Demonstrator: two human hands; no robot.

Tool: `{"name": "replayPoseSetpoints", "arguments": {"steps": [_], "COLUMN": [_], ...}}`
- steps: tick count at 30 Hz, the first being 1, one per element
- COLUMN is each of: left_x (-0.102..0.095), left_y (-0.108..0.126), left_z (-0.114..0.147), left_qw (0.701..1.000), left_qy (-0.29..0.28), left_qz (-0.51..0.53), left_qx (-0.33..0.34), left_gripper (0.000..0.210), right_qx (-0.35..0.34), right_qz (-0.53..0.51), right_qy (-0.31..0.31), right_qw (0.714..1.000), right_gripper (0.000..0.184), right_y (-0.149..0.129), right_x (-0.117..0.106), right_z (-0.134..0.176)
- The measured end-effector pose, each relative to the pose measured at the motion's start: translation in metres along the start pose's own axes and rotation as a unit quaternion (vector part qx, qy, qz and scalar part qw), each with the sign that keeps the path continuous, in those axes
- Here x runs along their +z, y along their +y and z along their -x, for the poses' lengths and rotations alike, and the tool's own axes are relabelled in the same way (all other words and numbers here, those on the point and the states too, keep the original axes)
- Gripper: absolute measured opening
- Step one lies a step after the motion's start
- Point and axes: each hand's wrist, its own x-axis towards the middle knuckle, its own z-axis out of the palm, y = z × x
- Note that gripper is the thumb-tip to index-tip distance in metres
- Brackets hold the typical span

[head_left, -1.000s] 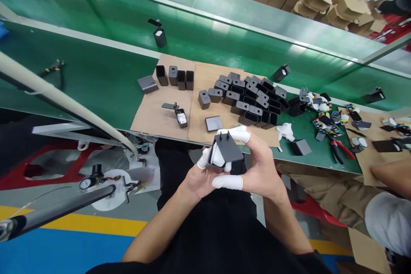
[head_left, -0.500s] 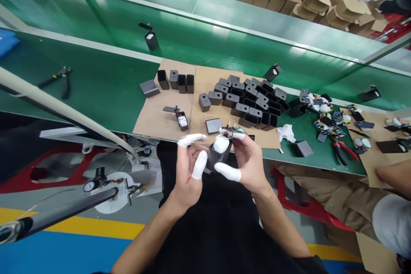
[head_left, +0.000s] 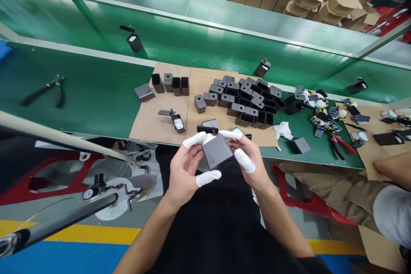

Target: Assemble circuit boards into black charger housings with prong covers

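Just above my lap I hold a dark grey power adapter case [head_left: 218, 152] between both hands, tilted with a smooth side facing me. My left hand [head_left: 184, 171] has its fingertips at the case's left and far edge, its thumb below. The fingers of my right hand [head_left: 252, 162] touch the far right edge, with the thumb beside the right side. White finger covers are on the thumbs and fingertips. A black end cap [head_left: 207, 129] sticks out at the case's far end, with white filling partly hidden by fingers. Beyond, an open adapter [head_left: 179, 124] lies on cardboard with its cap hanging out.
Many empty cases [head_left: 245, 98] stand clustered on the cardboard [head_left: 199, 85]. Cutters [head_left: 48, 90] lie left; red-handled pliers [head_left: 337, 145], white tissue [head_left: 283, 130] and loose circuit parts [head_left: 326, 120] lie right. A co-worker's arm [head_left: 393, 167] rests at the right. A pole crosses the lower left.
The adapter case has been turned over in my hands: its white-filled opening faced me before, and now a smooth outer side does. My fingers have shifted around it, and the view has moved slightly.
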Motion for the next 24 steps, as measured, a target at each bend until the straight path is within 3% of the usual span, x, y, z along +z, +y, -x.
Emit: {"name": "replayPoseSetpoints", "arguments": {"steps": [4,12,17,24], "left_x": [0.014,0.039,0.05,0.05], "left_y": [0.006,0.017,0.016,0.014], "left_z": [0.004,0.01,0.016,0.023], "left_qw": [0.994,0.975,0.974,0.977], "left_qy": [0.049,0.117,0.168,0.184], "left_qz": [0.059,0.109,0.08,0.057], "left_qx": [-0.072,-0.153,-0.132,-0.091], "left_gripper": [0.069,0.062,0.064,0.055], "right_qx": [-0.045,-0.029,-0.03,-0.028], "right_qz": [0.0,-0.01,-0.01,-0.032], "right_qy": [-0.014,-0.005,-0.008,-0.003], "right_qw": [0.999,1.0,0.999,0.999], "right_gripper": [0.054,0.036,0.034,0.029], "right_y": [0.002,-0.008,-0.014,-0.02], "right_x": [-0.005,-0.003,-0.001,0.004], "right_z": [0.0,-0.006,-0.012,-0.013]}}
